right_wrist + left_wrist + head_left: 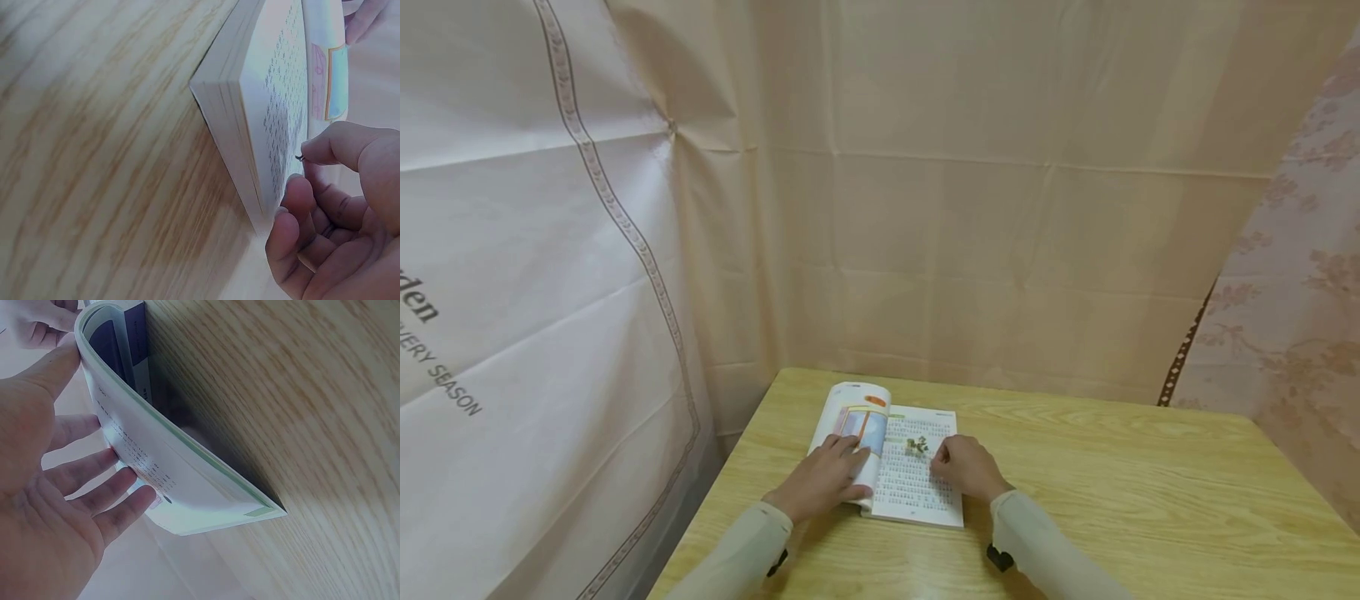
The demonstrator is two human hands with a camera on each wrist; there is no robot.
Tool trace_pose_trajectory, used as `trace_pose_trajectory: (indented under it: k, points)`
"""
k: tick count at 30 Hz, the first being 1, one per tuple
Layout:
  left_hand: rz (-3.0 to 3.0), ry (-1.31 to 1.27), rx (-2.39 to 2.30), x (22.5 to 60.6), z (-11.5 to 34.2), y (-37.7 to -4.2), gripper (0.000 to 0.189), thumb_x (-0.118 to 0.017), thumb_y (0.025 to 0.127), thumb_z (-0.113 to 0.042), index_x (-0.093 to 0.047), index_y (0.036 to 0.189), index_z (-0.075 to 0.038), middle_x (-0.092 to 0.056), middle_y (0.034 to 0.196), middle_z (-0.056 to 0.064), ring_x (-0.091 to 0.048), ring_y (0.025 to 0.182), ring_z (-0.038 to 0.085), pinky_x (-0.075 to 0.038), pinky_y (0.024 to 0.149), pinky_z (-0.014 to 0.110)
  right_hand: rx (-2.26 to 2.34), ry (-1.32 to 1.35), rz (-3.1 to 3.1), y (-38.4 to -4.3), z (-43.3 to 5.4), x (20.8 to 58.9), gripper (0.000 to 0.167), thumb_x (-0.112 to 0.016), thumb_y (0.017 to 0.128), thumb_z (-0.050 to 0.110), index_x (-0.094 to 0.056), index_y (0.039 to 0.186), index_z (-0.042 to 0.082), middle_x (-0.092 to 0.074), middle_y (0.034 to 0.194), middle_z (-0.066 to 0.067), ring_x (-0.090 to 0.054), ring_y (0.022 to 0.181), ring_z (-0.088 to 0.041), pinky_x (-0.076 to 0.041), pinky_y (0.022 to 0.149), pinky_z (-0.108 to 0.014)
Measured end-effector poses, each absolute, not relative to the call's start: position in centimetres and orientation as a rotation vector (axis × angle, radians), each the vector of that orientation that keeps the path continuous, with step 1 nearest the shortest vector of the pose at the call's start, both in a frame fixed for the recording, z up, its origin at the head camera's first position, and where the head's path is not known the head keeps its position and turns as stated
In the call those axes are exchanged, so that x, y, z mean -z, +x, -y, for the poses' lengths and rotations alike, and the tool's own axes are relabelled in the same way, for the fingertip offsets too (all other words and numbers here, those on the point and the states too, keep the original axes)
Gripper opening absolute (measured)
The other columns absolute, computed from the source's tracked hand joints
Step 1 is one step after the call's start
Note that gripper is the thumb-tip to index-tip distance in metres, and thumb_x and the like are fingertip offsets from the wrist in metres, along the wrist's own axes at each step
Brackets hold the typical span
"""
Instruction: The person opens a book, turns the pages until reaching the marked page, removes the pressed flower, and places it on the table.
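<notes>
An open book (917,492) lies on the wooden table, its left pages curling up. My left hand (827,479) presses on the illustrated left page with fingers spread; in the left wrist view, the fingers (94,469) and thumb lie against the bowed pages. Over the printed right page is a small green leafy sprig (917,446). At the right page's edge, my right hand (966,467) has its thumb and index finger together beside the sprig. The right wrist view shows a tiny dark stem end (300,157) pinched at those fingertips, the other fingers curled.
The pale wooden table (1112,475) extends well to the right of the book. A beige cloth (962,250) hangs behind it, with a white printed cloth (550,292) on the left and a floral cloth (1292,333) on the right.
</notes>
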State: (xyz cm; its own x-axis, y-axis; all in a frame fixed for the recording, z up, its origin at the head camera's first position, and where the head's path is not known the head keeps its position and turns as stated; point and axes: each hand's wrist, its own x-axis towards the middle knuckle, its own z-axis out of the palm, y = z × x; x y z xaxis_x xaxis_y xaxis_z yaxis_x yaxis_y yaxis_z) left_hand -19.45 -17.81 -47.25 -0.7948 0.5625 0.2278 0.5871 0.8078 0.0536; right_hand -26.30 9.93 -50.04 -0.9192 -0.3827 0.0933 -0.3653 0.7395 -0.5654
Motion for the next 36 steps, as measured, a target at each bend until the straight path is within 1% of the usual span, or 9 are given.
trace_pose_trajectory:
  k: [9,15,28,36]
  points:
    - [2.818,-0.884,0.195,47.0,17.7,-19.1,0.059,-0.068,0.096,-0.043,-0.062,0.137,0.0,-0.057,0.138,0.024,-0.057,0.12,0.037,-0.054,0.094,0.048,0.925,-0.591,-2.913,-26.1,-10.4,49.6,0.013,-0.074,0.089,0.01,-0.065,0.079,0.012,-0.059,0.073,0.005,-0.051,0.063,-0.013,-0.043,0.057,-0.028]
    - [2.829,-0.88,0.182,47.2,17.6,-19.1,0.058,-0.068,0.096,-0.043,-0.062,0.135,0.0,-0.058,0.137,0.023,-0.057,0.12,0.036,-0.053,0.096,0.048,0.927,-0.566,-2.918,-26.0,-10.6,49.5,0.013,-0.073,0.089,0.01,-0.065,0.078,0.012,-0.058,0.073,0.004,-0.051,0.064,-0.014,-0.042,0.057,-0.03]
    - [2.846,-0.872,0.218,46.8,17.5,-19.0,0.058,-0.069,0.096,-0.041,-0.062,0.135,0.002,-0.059,0.137,0.024,-0.057,0.12,0.037,-0.053,0.096,0.049,0.957,-0.526,-2.919,-25.9,-11.6,49.1,0.01,-0.07,0.088,0.009,-0.065,0.08,0.011,-0.058,0.073,0.002,-0.051,0.061,-0.015,-0.041,0.052,-0.03]
    - [2.858,-0.86,0.232,47.0,17.5,-19.0,0.059,-0.069,0.096,-0.042,-0.062,0.136,0.002,-0.059,0.138,0.023,-0.057,0.121,0.036,-0.053,0.097,0.049,0.965,-0.493,-2.927,-25.9,-12.3,48.8,0.014,-0.072,0.091,0.012,-0.064,0.079,0.012,-0.057,0.07,0.002,-0.05,0.059,-0.015,-0.04,0.051,-0.03]
